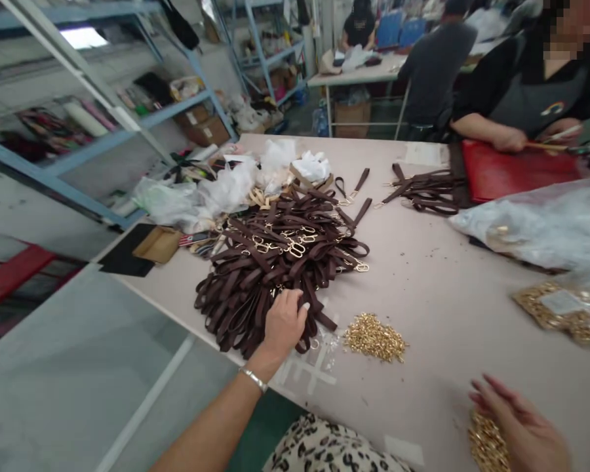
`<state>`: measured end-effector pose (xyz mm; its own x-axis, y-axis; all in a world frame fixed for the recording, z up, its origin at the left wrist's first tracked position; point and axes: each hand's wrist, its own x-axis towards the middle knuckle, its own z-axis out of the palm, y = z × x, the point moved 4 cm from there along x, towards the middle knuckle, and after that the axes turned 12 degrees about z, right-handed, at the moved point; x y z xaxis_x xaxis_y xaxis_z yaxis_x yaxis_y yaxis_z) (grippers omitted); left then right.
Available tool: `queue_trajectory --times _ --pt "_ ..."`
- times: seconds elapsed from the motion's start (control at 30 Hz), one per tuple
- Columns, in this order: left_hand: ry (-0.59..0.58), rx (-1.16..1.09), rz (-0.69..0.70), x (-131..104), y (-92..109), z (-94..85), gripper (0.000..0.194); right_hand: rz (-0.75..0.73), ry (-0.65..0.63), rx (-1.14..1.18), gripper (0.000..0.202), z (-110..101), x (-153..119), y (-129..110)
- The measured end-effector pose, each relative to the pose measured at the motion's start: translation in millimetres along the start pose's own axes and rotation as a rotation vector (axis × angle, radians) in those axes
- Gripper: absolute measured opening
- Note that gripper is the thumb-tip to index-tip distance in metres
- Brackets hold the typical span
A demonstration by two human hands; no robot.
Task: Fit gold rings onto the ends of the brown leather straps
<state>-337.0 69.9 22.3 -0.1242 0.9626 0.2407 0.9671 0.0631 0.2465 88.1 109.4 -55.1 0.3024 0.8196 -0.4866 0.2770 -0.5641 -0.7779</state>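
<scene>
- My left hand (pixel 284 320) curls loosely onto the near edge of the brown strap pile (pixel 280 259) on the desk (pixel 437 308).
- Right of that pile, my right hand (pixel 518 429) lies open-fingered over gold fittings (pixel 486 446); whether it grips them I cannot tell.
- More loose rivets (pixel 375 336) sit just right of the pile.

We note the straps (pixel 275 262): dark brown, flat, narrow bands, many bearing gold clasps, heaped in a loose tangled pile on the table (pixel 423 295). The pile runs from the table's near left edge toward its middle, loops splayed outward at the near end. Our left hand (pixel 284 322) rests on the pile's near end, fingers curled into the straps. Just right of that end lies a small mound of gold fittings (pixel 375 337), apart from the straps. A second clump of gold fittings (pixel 486 442) sits at the table's near right edge, under our right hand (pixel 521 429), fingers spread.
</scene>
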Motion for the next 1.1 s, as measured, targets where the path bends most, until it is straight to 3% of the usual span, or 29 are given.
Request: queue_trajectory --times 0.1,0.2,0.37,0.53,0.87,0.97,1.1 --pt "0.038 0.048 -0.044 23.9 -19.2 -6.2 0.032 0.002 -0.201 -0.163 0.051 50.4 -19.7 27.6" --pt "-0.006 0.109 -0.043 50.8 -35.1 -0.3 0.034 -0.2 -0.306 -0.313 0.039 93.5 -45.3 34.9" --pt "-0.088 0.064 -0.026 72.7 -51.9 19.6 0.017 -0.575 -0.257 -0.502 0.028 126.5 -67.2 24.1" --pt "-0.113 -0.022 -0.021 56.7 -51.2 25.5 0.015 -0.89 -0.203 -0.751 0.026 157.2 -77.0 12.1" --pt "-0.268 -0.155 0.058 -31.5 -19.3 8.7 0.014 -0.967 -0.055 -0.873 0.035 183.1 -82.2 6.3" --pt "-0.222 -0.106 0.072 -25.5 -12.6 4.8 0.014 -1.006 -0.068 -0.86 0.037 187.0 -80.1 8.8" --pt "-0.215 0.026 0.114 14.7 -4.8 16.4 0.03 -1.033 -0.101 -0.81 0.034 186.1 -73.9 12.8"
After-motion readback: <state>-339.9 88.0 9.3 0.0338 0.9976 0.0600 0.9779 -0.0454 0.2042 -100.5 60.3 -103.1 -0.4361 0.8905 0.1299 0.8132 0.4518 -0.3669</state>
